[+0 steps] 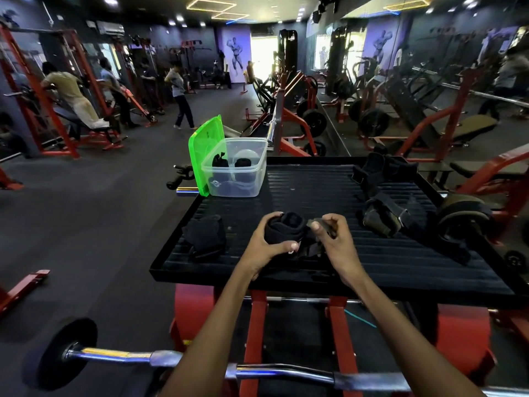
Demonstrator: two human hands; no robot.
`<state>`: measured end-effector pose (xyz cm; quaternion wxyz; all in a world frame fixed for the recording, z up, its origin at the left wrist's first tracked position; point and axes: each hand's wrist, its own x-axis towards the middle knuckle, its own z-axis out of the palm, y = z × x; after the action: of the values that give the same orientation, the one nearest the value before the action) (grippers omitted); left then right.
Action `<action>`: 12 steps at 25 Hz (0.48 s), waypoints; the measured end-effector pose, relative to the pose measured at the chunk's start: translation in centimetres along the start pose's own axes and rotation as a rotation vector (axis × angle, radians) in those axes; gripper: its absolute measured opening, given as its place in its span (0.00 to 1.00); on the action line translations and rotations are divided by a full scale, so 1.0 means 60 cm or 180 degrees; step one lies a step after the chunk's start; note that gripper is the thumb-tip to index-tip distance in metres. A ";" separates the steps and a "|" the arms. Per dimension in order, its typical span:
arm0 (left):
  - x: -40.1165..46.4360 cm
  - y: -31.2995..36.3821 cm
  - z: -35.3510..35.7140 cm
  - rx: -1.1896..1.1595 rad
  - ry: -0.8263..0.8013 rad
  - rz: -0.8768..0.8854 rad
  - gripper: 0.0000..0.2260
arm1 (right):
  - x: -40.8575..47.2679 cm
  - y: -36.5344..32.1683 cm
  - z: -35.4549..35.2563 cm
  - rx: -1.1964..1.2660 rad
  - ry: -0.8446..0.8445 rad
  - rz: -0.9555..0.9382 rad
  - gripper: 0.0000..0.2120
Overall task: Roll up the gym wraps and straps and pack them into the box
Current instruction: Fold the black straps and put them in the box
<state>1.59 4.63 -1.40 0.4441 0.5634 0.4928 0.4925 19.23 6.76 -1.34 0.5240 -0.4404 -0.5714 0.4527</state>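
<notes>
Left hand [267, 245] grips black rolled fabric wrap [284, 227], right hand [333, 239] pinches its tail; clear plastic box [234, 179] holds some rolls, loose black straps [383, 196] remain.

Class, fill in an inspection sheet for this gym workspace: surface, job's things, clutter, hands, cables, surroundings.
Surface: black ribbed platform on a red frame.
Job's things: clear box at far left corner holding black rolls, green lid propped upright beside it; half-rolled wrap; rolled wrap at left; unrolled straps at right.
Clutter: nothing seen.
Hands: left hand has its grip round the roll; right hand pinches the wrap's loose end.
Cables: nothing seen.
Surroundings: barbell below; people exercising at far left.
</notes>
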 end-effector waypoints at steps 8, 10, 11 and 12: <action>0.001 -0.005 0.006 0.0548 -0.0094 0.0335 0.31 | -0.007 0.015 0.002 0.0786 0.0454 0.0132 0.19; 0.003 -0.006 0.013 0.0822 -0.0194 0.0482 0.31 | -0.008 0.014 0.003 0.0550 0.0442 -0.0070 0.16; 0.004 -0.006 0.015 0.0936 -0.0205 0.0568 0.32 | -0.009 0.012 0.005 0.0449 0.0401 -0.0144 0.15; 0.004 -0.007 0.018 0.1068 -0.0214 0.0659 0.32 | -0.011 0.009 0.007 0.0315 0.0332 -0.0212 0.15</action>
<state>2.60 4.91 -1.89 0.3071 0.6933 0.4923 0.4274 18.90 6.19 -2.04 0.5890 -0.4177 -0.5345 0.4392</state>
